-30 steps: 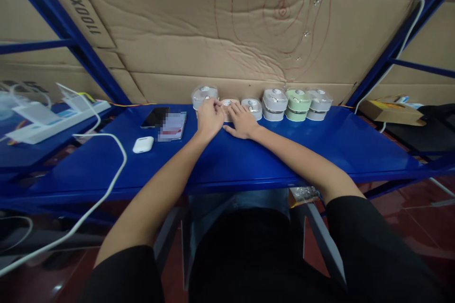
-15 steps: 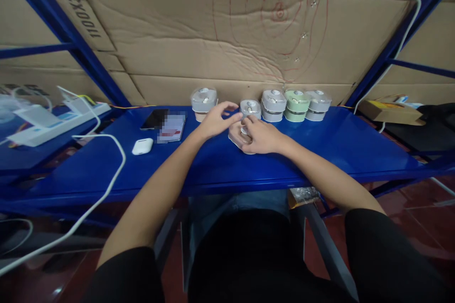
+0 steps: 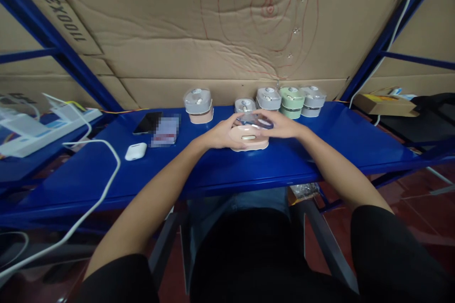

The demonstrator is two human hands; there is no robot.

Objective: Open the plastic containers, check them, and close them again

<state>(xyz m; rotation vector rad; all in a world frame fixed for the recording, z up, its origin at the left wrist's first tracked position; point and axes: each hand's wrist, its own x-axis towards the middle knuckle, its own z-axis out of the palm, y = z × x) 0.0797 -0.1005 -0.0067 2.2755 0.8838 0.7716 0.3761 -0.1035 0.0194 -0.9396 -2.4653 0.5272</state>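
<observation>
A pink container (image 3: 253, 142) stands near the front middle of the blue table. My left hand (image 3: 224, 133) is wrapped round its left side. Above it, my right hand (image 3: 282, 124) grips a clear lid (image 3: 256, 121), which is tilted over the container. Behind my hands is a small grey container (image 3: 244, 105), partly hidden. To its right are a grey container (image 3: 268, 99), a green one (image 3: 292, 102) and another grey one (image 3: 313, 101). A container with a grey top and pink base (image 3: 201, 114) stands farther left.
The blue table (image 3: 170, 170) backs onto cardboard. At left lie a dark phone (image 3: 146, 123), a second phone (image 3: 166, 130), a white earphone case (image 3: 135, 151) and a white cable (image 3: 115, 165). A power strip (image 3: 53, 130) and a cardboard box (image 3: 386, 105) flank the table.
My left hand has come down onto the pink container's side. My right hand has raised and tilted the clear lid, uncovering the container's front. The view has shifted slightly.
</observation>
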